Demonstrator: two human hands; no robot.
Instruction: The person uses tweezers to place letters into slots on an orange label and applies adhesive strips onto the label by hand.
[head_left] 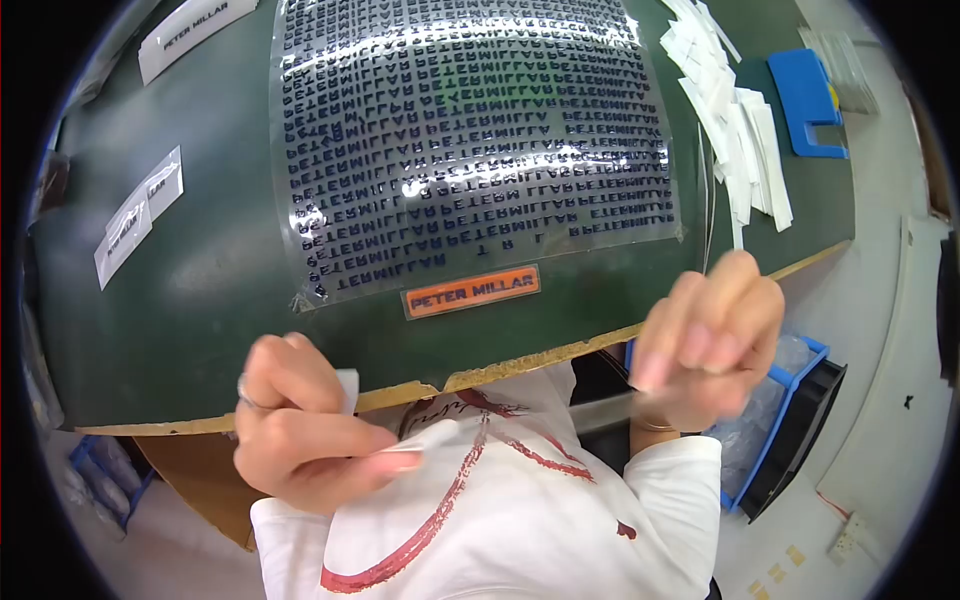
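My left hand (300, 425) is in front of the table's near edge, pinching a small white strip (432, 436) between thumb and fingers. Another bit of white shows behind its knuckles. Over the right part of that edge, my right hand (715, 340) is raised with curled fingers, partly smeared by motion; whether anything is in them is hidden. Between the hands, on the table, lies an orange label (472, 291) reading PETER MILLAR in dark letters. Beyond it is a clear plastic sheet (480, 130) covered in rows of dark, reversed lettering, with gaps in its nearest row.
White paper strips (740, 150) are heaped at the right of the green table (220, 330), beside a blue plastic holder (805, 105). Lettered white labels (140, 215) lie at left, another (195, 35) farther back. A blue-rimmed bin (770, 420) stands below at right.
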